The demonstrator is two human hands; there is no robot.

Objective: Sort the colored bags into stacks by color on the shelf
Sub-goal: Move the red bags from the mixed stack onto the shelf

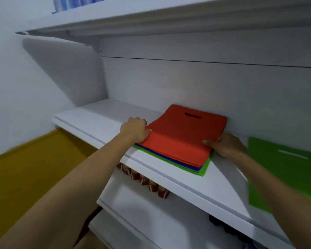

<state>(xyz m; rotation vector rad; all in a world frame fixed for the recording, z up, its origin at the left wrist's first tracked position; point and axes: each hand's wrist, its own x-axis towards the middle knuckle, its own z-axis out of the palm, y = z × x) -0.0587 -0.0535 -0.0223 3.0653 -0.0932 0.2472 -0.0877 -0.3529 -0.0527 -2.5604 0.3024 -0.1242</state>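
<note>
A pile of flat bags lies on the white shelf against the back wall. On top is a red bag with a slot handle, its far end curling upward. Blue bags and a green bag peek out beneath it. My left hand grips the red bag's left edge, thumb on top. My right hand pinches the right edge of the pile, thumb on the red bag. Another green bag lies flat on the shelf to the right, apart from the pile.
The shelf runs on to the left of the pile. A second shelf hangs above with blue-and-white packs at its left end. Brown packets line the shelf below. A yellow floor shows at lower left.
</note>
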